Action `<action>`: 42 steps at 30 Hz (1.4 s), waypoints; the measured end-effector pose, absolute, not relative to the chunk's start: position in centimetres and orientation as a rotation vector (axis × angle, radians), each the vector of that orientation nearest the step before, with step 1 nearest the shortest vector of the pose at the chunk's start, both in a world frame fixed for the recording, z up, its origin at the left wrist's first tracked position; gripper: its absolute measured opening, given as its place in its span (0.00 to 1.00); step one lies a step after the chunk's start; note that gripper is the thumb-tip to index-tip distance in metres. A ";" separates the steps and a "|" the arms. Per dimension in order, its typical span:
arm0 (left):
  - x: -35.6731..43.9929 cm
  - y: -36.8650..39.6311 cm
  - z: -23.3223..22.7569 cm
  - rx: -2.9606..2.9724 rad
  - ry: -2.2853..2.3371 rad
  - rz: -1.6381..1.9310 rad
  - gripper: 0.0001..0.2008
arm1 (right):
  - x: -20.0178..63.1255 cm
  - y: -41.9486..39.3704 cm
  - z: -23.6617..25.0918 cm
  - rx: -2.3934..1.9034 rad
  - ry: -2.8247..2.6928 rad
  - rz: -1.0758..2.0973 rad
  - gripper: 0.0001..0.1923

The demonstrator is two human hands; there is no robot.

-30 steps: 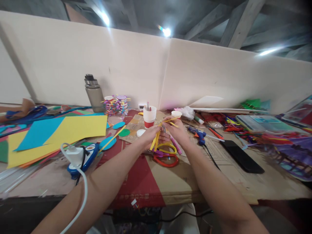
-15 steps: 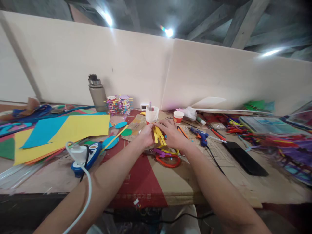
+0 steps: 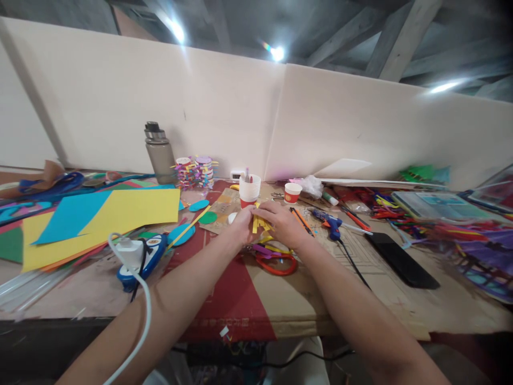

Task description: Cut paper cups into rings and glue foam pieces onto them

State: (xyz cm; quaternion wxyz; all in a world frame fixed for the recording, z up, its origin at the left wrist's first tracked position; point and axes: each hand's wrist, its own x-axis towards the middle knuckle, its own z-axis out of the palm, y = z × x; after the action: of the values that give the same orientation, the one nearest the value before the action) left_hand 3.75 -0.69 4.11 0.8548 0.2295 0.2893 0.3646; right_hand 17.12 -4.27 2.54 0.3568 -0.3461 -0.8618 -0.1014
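Counter edge: the counter (image 3: 360, 315) ends just below the forearms; the strip between that edge and the hands is bare cardboard.
Crowding: scissors (image 3: 276, 262) lie just under the hands, a white cup (image 3: 249, 191) just beyond, a glue gun (image 3: 331, 224) to the right.
Yellow strips (image 3: 260, 223): bunched between both hands, low over the counter.
Left hand (image 3: 242, 224): curled closed, pinching the strips' left side.
Right hand (image 3: 282, 222): fingers bent down over the strips, gripping them.

Yellow paper strips (image 3: 260, 223), short bundle, fanned downward, pinched between both hands
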 end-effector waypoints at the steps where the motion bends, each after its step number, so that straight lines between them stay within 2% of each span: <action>1: 3.8 -0.8 4.2 0.470 0.598 0.786 0.08 | 16.9 -4.3 2.4 -0.883 -2.194 -0.239 0.23; 5: 3.6 -1.0 4.5 0.432 0.496 0.789 0.11 | 16.2 -4.3 2.7 -0.931 -1.898 -0.051 0.11; 7: 3.3 -0.9 4.5 0.440 0.472 0.769 0.16 | 16.1 -4.1 3.6 -1.019 -1.647 0.074 0.06; 11: 2.9 -0.6 4.1 0.460 0.562 0.789 0.24 | 16.7 -1.9 6.4 -1.134 -1.314 0.253 0.09; 17: 2.7 -0.3 4.6 0.483 0.692 0.917 0.18 | 17.5 4.2 10.1 -1.286 -1.337 0.294 0.09; 25: 2.8 -0.1 4.3 0.443 0.754 0.973 0.14 | 15.4 8.6 11.1 -1.796 -1.692 0.189 0.09; 29: 2.9 -0.1 4.1 0.445 0.754 0.977 0.11 | 14.4 9.2 11.9 -1.880 -1.823 0.242 0.06; 32: 3.0 0.0 4.0 0.448 0.773 0.982 0.08 | 14.7 9.1 13.0 -1.848 -1.885 0.303 0.10; 38: 3.1 -0.1 3.9 0.473 0.765 0.995 0.06 | 17.8 8.1 13.6 -1.550 -1.799 0.650 0.30; 40: 3.1 -0.1 4.0 0.465 0.768 1.015 0.06 | 18.8 7.7 12.9 -1.559 -1.720 0.674 0.36; 42: 3.1 0.0 4.1 0.443 0.782 1.046 0.07 | 19.6 7.1 11.6 -1.637 -1.673 0.562 0.35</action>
State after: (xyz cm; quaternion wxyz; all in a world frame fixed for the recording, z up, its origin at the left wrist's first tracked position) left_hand 3.07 -0.01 4.13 0.7716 0.2046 0.3607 0.4823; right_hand 19.63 7.15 11.64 0.3588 -0.6347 -0.6487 0.2179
